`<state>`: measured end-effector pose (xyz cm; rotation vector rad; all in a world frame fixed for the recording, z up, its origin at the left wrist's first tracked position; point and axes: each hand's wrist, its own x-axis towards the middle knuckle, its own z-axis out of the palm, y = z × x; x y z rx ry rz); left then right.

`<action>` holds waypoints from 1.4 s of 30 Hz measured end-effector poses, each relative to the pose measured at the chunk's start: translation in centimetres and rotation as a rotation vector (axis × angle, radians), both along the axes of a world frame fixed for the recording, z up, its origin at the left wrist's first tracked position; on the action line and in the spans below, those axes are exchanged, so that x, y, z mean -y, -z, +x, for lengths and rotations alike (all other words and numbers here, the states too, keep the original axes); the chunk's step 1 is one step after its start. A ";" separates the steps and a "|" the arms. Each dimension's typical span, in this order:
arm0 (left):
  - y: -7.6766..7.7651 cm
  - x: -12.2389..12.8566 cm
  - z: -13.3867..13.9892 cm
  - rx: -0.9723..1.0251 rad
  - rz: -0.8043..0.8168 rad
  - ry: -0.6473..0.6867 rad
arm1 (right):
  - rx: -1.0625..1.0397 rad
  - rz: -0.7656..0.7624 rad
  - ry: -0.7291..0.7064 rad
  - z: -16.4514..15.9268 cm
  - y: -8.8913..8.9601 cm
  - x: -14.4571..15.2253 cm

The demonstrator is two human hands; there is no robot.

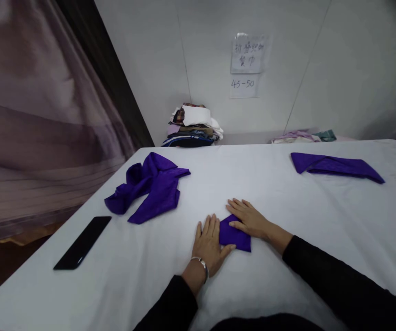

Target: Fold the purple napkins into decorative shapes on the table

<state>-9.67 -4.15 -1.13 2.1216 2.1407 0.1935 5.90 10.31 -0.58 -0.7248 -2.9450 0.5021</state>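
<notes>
A: where's that folded purple cloth [235, 237] at?
B: on the tabletop [149, 276]; left hand [209, 246] flat along its edge, right hand [249, 220] flat over its far side, neither gripping; looks like pressing folds down; next move probably calls for easing off without dragging it

Left hand [207, 247]: lies flat at lower centre, along the left edge of a small folded purple cloth [229, 236]
Right hand [250, 219]: rests palm down on that cloth's upper right
Crumpled purple cloth [161, 186]: lies left of centre
Long folded purple cloth band [339, 167]: lies at right
Glossy black flat rectangular slab [83, 242]: lower left
White cloth-covered table [122, 280]: spans the lower frame
Stacked mixed-colour fabrics [194, 126]: upper centre
</notes>
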 end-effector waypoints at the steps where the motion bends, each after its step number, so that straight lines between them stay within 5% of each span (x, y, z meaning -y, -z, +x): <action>1: -0.1 0.5 -0.3 -0.003 -0.003 -0.017 | 0.000 0.002 0.000 0.0 0.0 0.0; 11: -0.7 3.7 -3.1 -0.053 -0.081 -0.184 | -0.007 0.030 -0.012 0.1 0.3 -0.1; 16: -1.8 3.0 -2.5 -0.059 -0.035 -0.319 | -0.011 0.030 -0.004 0.1 0.3 0.1; 24: -1.3 -2.2 3.6 0.015 0.056 -0.017 | -0.024 0.051 0.010 0.0 -0.2 0.3; 36: 1.0 -3.6 2.4 -0.067 0.046 -0.018 | -0.073 0.022 0.031 0.2 -0.5 -1.6; 42: 0.9 -3.8 2.4 -0.095 -0.003 -0.035 | -0.078 0.073 0.108 0.7 -0.2 -3.4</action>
